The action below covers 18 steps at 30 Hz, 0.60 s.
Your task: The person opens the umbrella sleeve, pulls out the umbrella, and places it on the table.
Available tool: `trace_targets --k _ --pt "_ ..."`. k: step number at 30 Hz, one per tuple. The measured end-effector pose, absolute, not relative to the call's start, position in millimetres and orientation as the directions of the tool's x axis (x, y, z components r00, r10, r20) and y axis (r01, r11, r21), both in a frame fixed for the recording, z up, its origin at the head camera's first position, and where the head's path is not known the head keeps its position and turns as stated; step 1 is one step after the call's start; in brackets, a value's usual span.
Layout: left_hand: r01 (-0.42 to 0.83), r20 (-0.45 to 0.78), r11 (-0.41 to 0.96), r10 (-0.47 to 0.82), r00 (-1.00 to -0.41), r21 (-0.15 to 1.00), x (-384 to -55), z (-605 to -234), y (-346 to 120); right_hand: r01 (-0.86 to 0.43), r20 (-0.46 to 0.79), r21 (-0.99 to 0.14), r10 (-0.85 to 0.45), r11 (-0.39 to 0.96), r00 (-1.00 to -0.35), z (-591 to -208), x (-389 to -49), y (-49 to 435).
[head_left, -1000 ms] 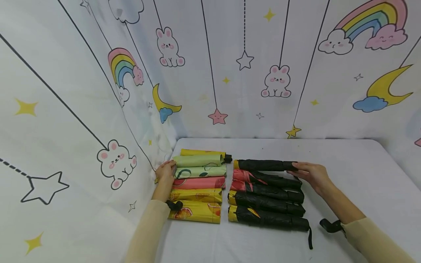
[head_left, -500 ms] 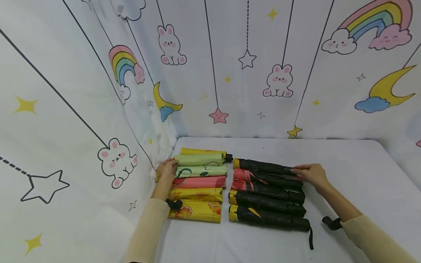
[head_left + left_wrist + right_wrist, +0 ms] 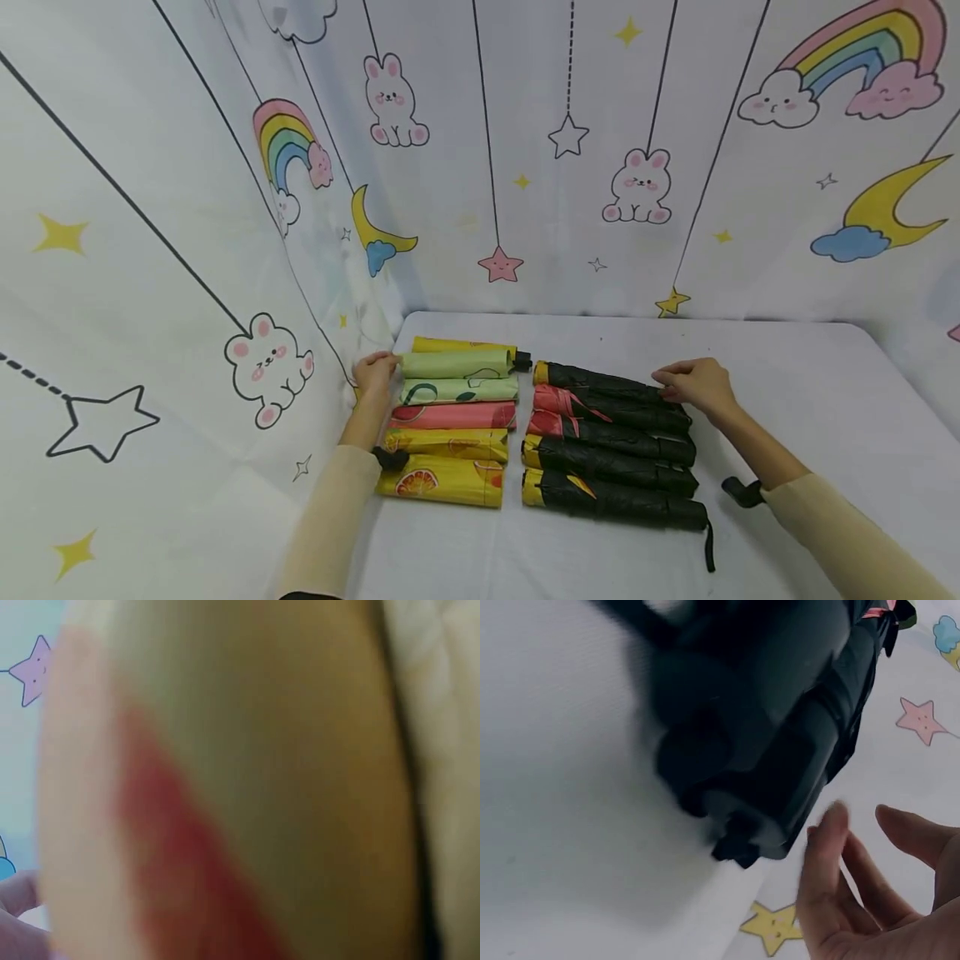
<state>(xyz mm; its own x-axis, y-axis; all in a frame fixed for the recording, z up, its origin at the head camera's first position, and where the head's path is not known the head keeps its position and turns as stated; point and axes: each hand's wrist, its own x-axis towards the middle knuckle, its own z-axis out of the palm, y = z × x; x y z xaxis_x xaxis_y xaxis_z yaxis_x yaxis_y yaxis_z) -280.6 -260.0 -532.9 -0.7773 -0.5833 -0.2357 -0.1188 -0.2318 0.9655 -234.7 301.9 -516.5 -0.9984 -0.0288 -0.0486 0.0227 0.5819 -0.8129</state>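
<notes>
Fruit-printed folded umbrellas or sleeves lie in a left column. My left hand (image 3: 375, 372) has its fingertips at the left end of a light green roll (image 3: 457, 364). Beyond that roll, a yellow one (image 3: 461, 343) lies beside a black end piece (image 3: 521, 361). To the right, several black folded umbrellas form a second column. My right hand (image 3: 697, 385) hovers by the right end of the farthest black umbrella (image 3: 600, 378); in the right wrist view thumb and fingers (image 3: 823, 862) are apart, with nothing between them. A blurred yellow and red surface (image 3: 285, 787) fills most of the left wrist view.
Nearer in the left column are a patterned green roll (image 3: 459, 391), a red one (image 3: 453, 416) and two yellow ones. A strap (image 3: 709, 546) trails from the nearest black umbrella (image 3: 622, 498). A printed curtain (image 3: 540, 200) borders the white table (image 3: 810, 400) behind and at left.
The farthest black umbrella's right end has come nearer, against the row. My right hand has let go of it and lifted. My left hand has shifted slightly away from me along the roll ends.
</notes>
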Motion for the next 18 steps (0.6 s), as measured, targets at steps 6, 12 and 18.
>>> trace_targets --k 6,12,18 --pt "-0.111 -0.206 -0.198 -0.567 -0.797 0.974 -283 -525 -262 -0.019 0.022 -0.798 -0.002 0.602 -1.0 -507 -243 277" --pt "-0.125 -0.205 -0.177 -0.566 -0.799 0.976 -287 -520 -264 -0.067 0.038 -0.793 -0.061 0.605 -0.997 -507 -256 246" --pt "-0.149 -0.229 -0.187 -0.544 -0.807 0.971 -296 -513 -264 -0.092 0.047 -0.774 -0.088 0.626 -0.995 -510 -273 215"
